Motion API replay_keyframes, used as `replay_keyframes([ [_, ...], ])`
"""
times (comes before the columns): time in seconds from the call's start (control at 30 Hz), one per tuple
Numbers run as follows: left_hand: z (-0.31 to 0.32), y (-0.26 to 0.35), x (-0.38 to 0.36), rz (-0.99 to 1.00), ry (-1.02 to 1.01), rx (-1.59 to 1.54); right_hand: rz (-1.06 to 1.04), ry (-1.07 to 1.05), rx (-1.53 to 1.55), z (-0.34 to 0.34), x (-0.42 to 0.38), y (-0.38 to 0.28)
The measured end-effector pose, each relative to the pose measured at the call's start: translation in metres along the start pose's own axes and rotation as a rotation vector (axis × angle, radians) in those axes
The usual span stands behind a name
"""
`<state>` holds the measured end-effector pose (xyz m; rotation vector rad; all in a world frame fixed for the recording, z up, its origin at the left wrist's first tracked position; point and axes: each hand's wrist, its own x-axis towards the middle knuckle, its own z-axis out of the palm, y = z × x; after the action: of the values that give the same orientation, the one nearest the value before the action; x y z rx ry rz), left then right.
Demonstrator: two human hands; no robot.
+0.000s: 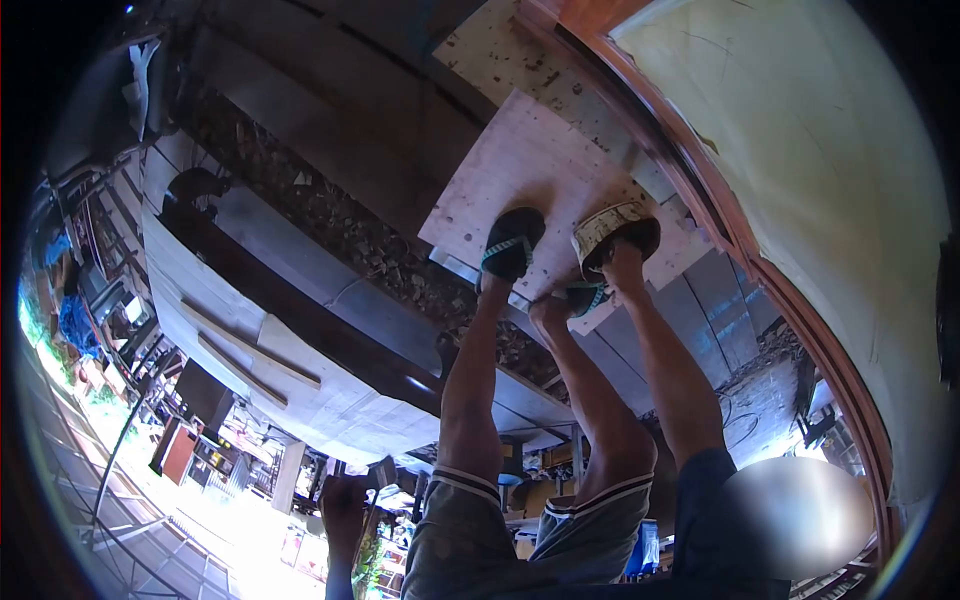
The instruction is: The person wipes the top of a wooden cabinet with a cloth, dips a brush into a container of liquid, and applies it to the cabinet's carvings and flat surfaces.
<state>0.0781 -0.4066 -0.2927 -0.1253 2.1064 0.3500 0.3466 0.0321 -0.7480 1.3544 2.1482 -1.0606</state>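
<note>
My right hand reaches down to a round tub with a blotched, cream-coloured side and a dark interior. The fingers are partly hidden by it, but they appear to grip it. It is over a pale board on the floor, close to my sandalled feet. My left hand is raised away at the lower left, closed like a fist. A greyish thing shows beside its fingers, too dim to name.
A large pale panel with a reddish-brown wooden edge stands along the right. At left is a long light sheet with two thin wooden strips. Dark debris lies along the floor. Part of a person is blurred at the lower right.
</note>
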Motion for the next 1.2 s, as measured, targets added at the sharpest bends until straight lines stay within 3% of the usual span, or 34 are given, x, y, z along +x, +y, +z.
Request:
replay_keyframes([
  [0.1,-0.002,-0.002,-0.005,-0.134,-0.007,-0.117,-0.139,0.094,-0.032,0.001,-0.003,-0.001],
  [0.2,-0.007,-0.065,0.002,-0.065,-0.065,-0.226,-0.097,0.09,-0.146,0.013,0.003,0.008],
  [0.33,0.0,-0.001,-0.004,-0.039,0.018,0.007,-0.192,0.106,-0.205,0.032,0.002,0.03],
  [0.4,0.009,0.026,-0.004,-0.044,0.11,-0.1,0.01,0.104,-0.197,0.006,-0.013,-0.007],
  [0.43,0.007,0.025,-0.002,-0.038,0.108,-0.103,0.01,0.11,-0.199,0.009,-0.018,0.003],
  [0.5,-0.003,0.019,0.002,-0.095,-0.036,-0.1,-0.259,0.305,0.083,0.015,-0.032,0.021],
  [0.53,-0.006,0.007,0.003,-0.09,-0.038,-0.101,-0.259,0.309,0.08,0.004,-0.042,0.013],
  [0.6,-0.005,-0.01,0.006,-0.05,-0.011,0.0,-0.152,0.291,0.361,-0.013,-0.059,0.004],
  [0.63,-0.005,-0.009,0.006,-0.045,-0.012,0.001,-0.151,0.296,0.362,-0.016,-0.06,0.006],
  [0.7,0.0,0.02,0.005,-0.082,0.001,-0.039,0.062,0.11,0.705,-0.012,-0.062,0.026],
  [0.73,-0.001,0.018,0.006,-0.076,0.001,-0.036,0.062,0.115,0.708,-0.019,-0.065,0.022],
  [0.8,-0.002,0.012,0.007,-0.054,0.005,-0.064,0.256,-0.013,1.192,-0.034,-0.072,0.022],
  [0.9,-0.005,0.012,0.012,0.062,-0.002,0.036,0.184,-0.169,1.337,-0.043,-0.072,0.041],
  [1.0,-0.003,0.012,0.013,0.111,0.019,0.003,0.121,-0.149,1.486,-0.048,-0.087,0.036],
  [1.07,-0.006,0.021,0.014,0.106,0.065,-0.1,0.08,-0.105,1.77,-0.072,-0.119,0.017],
  [1.1,-0.005,0.009,0.015,0.101,0.117,-0.193,0.312,-0.07,1.668,-0.092,-0.138,0.004],
  [1.17,-0.011,-0.01,0.023,0.333,0.166,0.031,0.312,-0.058,1.714,-0.127,-0.179,-0.023],
  [1.2,-0.016,-0.002,0.026,0.405,0.173,0.309,0.295,-0.054,1.724,-0.147,-0.199,-0.041],
])
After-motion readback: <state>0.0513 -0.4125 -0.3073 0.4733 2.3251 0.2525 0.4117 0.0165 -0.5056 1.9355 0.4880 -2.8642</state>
